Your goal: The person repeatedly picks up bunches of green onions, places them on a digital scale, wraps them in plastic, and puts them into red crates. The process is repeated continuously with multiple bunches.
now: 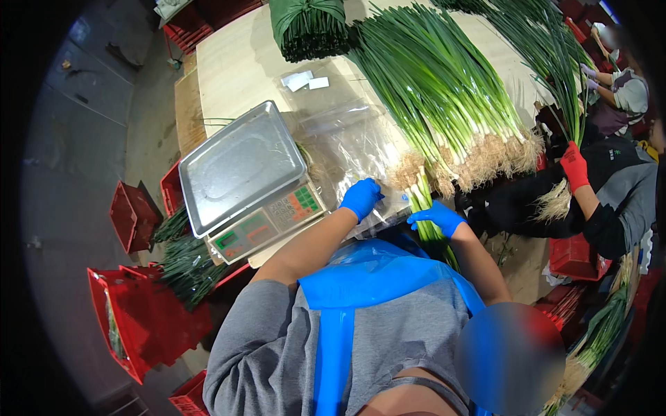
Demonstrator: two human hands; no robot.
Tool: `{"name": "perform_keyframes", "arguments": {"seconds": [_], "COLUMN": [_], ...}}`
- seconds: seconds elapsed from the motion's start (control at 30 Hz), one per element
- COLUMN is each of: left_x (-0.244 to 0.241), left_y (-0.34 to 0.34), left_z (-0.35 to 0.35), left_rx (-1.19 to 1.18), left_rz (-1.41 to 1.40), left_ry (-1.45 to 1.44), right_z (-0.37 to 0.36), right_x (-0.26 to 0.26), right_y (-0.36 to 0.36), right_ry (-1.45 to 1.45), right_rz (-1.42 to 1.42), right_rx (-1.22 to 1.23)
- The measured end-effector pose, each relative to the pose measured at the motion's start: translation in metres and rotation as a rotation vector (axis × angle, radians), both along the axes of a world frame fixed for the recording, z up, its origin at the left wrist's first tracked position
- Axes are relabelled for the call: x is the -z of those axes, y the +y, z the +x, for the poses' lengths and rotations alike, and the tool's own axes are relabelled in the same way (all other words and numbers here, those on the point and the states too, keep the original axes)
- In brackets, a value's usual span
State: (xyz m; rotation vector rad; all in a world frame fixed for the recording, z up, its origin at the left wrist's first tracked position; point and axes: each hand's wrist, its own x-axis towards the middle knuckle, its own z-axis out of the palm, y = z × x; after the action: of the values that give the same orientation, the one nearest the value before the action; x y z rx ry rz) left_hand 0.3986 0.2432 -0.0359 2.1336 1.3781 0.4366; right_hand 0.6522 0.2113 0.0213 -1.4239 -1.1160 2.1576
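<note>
My left hand [361,198], in a blue glove, has its fingers closed at the edge of the clear plastic bags [346,140] lying on the table; whether it pinches the film I cannot tell. My right hand [439,217], also blue-gloved, is wrapped around a small bunch of green onions [424,200], roots pointing away from me and leaves hanging down by my side. A digital scale [268,223] with a metal tray [242,164] stands left of the bags. Beyond my right hand lies a wide row of green onions [442,88] with hairy roots.
White labels [304,81] lie on the bags. A wrapped green bundle [309,28] rests at the table's far side. Red crates [140,317] with greens stand at left. At right, a co-worker's red-gloved hand [575,166] holds long onions; another person [622,93] works farther back.
</note>
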Motion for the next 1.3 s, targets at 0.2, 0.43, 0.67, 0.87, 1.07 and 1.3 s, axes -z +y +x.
{"name": "perform_keyframes", "arguments": {"seconds": [0.2,0.43,0.67,0.87,1.07,1.3], "left_x": [0.004,0.008,0.024,-0.012,-0.042,-0.097], "left_y": [0.008,0.015,-0.002,-0.019,-0.023,-0.025], "left_z": [-0.011,-0.031,-0.029,-0.018,-0.029,-0.035], "left_rx": [-0.188,-0.218,0.015,-0.207,-0.373,-0.159], "left_rz": [-0.306,-0.509,-0.342,-0.224,-0.117,0.431], "left_ry": [-0.277,-0.549,-0.35,-0.101,-0.313,0.181], "right_z": [0.04,0.004,-0.049,-0.058,-0.031,0.006], "right_x": [0.003,-0.043,-0.014,-0.018,-0.003,-0.016], "right_y": [-0.013,-0.007,0.042,0.048,0.043,0.016], "right_ry": [0.071,0.174,0.078,0.108,0.058,-0.066], "right_rz": [-0.017,-0.091,0.12,0.04,0.063,0.125], "right_rx": [0.116,0.003,-0.123,-0.153,-0.046,0.064]}}
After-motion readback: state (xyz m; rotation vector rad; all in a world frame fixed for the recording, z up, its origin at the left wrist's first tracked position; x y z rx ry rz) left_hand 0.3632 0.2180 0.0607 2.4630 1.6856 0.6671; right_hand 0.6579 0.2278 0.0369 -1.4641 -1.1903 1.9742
